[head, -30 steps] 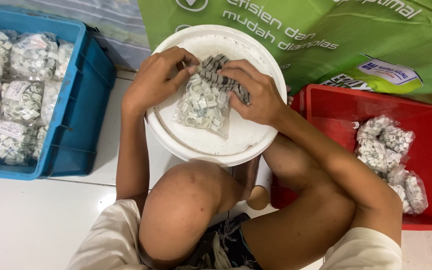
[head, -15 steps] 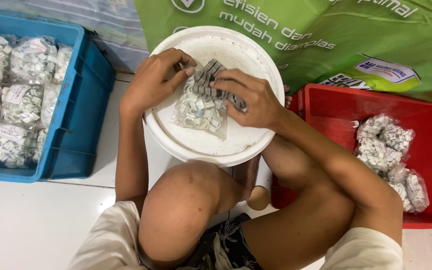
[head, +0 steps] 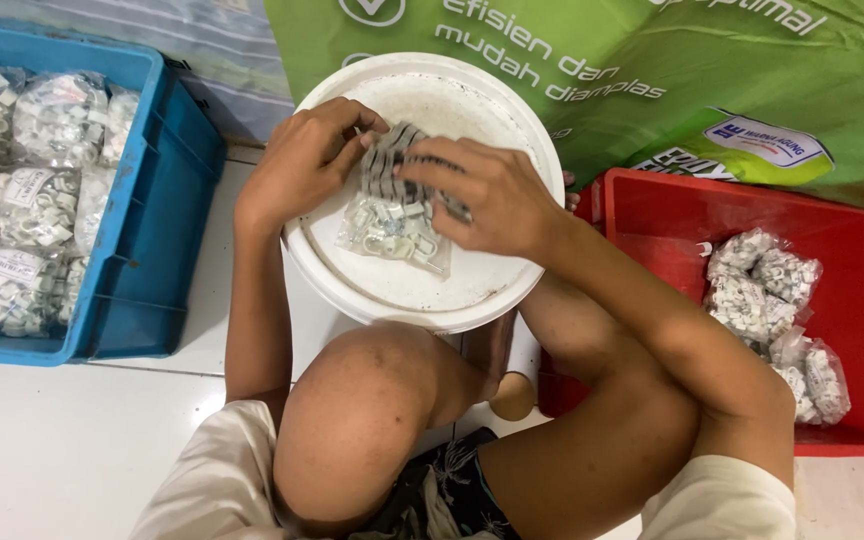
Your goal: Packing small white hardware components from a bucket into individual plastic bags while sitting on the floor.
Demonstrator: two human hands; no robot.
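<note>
A clear plastic bag of small white clips [head: 392,228] lies on the white round bucket lid [head: 392,290] in front of me. My left hand [head: 307,160] pinches the bag's top edge at the left. My right hand [head: 482,190] presses on the bag's top from the right, its fingers over a grey-striped folded part at the bag's mouth. Both hands touch the same bag. My bare knee sits just below the lid.
A blue crate [head: 142,250] at the left holds several filled clip bags. A red crate [head: 852,330] at the right holds a few more bags [head: 762,290]. A green sack [head: 702,90] lies behind. White floor tiles [head: 62,430] lie at lower left.
The bag has shifted slightly upward on the lid. My right hand's fingers have slid left over the bag's top, closer to my left hand.
</note>
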